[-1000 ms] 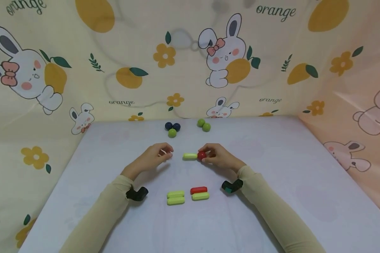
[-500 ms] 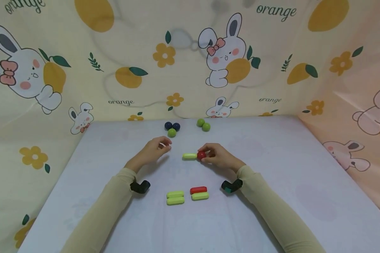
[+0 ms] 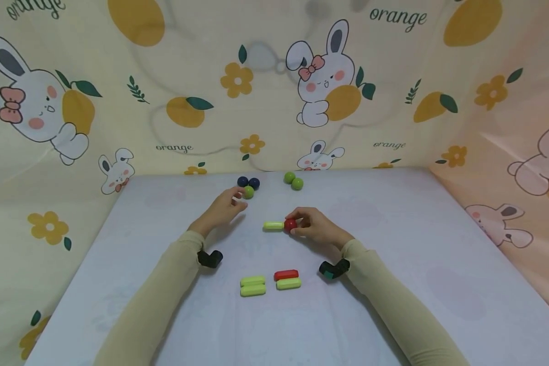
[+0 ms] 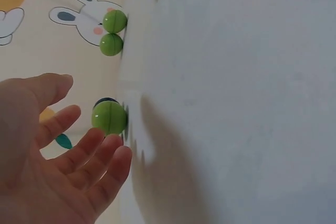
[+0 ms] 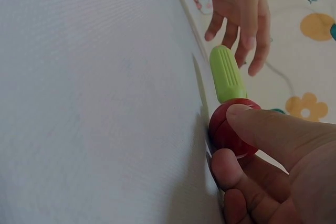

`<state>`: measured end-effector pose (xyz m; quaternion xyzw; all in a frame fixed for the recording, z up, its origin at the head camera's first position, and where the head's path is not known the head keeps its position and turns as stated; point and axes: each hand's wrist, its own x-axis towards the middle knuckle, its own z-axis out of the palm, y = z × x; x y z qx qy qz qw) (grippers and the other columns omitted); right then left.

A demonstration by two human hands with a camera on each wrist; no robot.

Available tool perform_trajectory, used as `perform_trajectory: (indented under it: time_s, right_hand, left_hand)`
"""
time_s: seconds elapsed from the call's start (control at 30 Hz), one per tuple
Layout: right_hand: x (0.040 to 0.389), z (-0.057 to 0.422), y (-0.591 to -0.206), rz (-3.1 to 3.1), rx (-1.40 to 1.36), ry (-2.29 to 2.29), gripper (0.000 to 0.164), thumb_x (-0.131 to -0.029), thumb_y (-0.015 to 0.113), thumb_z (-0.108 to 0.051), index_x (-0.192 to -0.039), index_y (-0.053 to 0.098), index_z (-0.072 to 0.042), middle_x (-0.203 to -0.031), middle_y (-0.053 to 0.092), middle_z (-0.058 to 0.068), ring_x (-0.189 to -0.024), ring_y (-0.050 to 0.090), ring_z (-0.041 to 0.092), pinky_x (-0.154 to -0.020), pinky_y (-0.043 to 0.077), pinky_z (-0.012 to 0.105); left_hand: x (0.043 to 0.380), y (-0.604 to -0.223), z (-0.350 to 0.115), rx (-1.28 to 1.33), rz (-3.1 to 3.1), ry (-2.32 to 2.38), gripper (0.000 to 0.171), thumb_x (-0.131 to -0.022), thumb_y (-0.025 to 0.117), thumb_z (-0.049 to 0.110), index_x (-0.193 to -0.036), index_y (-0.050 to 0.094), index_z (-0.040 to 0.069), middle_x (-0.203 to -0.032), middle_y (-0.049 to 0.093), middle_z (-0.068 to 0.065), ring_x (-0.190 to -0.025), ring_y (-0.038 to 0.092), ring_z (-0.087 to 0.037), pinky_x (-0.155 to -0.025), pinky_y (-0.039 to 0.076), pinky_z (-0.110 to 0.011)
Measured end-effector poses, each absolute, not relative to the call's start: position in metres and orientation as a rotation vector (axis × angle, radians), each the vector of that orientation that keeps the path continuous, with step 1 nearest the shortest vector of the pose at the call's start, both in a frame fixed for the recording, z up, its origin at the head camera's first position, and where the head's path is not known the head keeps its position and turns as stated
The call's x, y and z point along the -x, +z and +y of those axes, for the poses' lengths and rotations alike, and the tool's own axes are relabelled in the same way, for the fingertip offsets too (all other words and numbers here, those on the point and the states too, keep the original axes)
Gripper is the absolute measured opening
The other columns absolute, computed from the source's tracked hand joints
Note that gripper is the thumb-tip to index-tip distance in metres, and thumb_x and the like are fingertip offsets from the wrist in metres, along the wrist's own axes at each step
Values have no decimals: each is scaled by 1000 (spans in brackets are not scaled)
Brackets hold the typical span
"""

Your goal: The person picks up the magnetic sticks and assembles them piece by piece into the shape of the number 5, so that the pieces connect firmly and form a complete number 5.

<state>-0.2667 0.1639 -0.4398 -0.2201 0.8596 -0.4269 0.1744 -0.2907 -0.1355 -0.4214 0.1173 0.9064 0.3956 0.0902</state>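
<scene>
My right hand (image 3: pixel 319 226) pinches a red ball (image 3: pixel 290 225) between thumb and fingers. A ribbed light-green rod (image 5: pixel 227 74) sticks out of that ball, pointing left in the head view. The left hand (image 3: pixel 220 208) is at the back left, fingers spread and slightly bent, holding nothing. Its fingertips reach right up to a green ball (image 3: pixel 249 192), which stands in front of two dark blue balls (image 3: pixel 254 183). In the left wrist view the green ball (image 4: pixel 109 117) shows just beyond the fingers, with the blue ones mostly hidden behind it.
Two more green balls (image 3: pixel 297 184) sit to the right at the back of the white table (image 3: pixel 370 305). Nearer the front lie two light-green rods (image 3: pixel 253 290) side by side, and beside them a red rod (image 3: pixel 286 275) against another light-green rod (image 3: pixel 288 284). A printed cloth wall (image 3: pixel 265 112) rises behind.
The left hand has moved away from near the rod, forward to the green ball by the blue ones. My right hand keeps the red ball and its rod in place.
</scene>
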Motion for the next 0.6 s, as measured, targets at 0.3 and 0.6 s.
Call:
perform_trajectory:
  time_s: [0.3, 0.6]
  right_hand:
    - [266, 162, -439, 2430, 618, -1217, 36, -94, 70, -8, -129, 63, -12, -131, 63, 12, -102, 62, 24, -96, 53, 34]
    - [267, 164, -441, 2433, 622, -1214, 37, -94, 70, -8, -129, 63, -12, -131, 63, 12, -102, 63, 24, -96, 54, 35]
  left_hand:
    - [305, -426, -129, -276, 2715, 1106, 50, -103, 57, 22, -149, 40, 14, -141, 43, -20, -102, 49, -26, -83, 45, -33]
    - [314, -428, -123, -185, 2719, 1078, 54, -103, 56, 26, -153, 37, 21, -146, 38, -19, -113, 50, -30, -97, 49, -44]
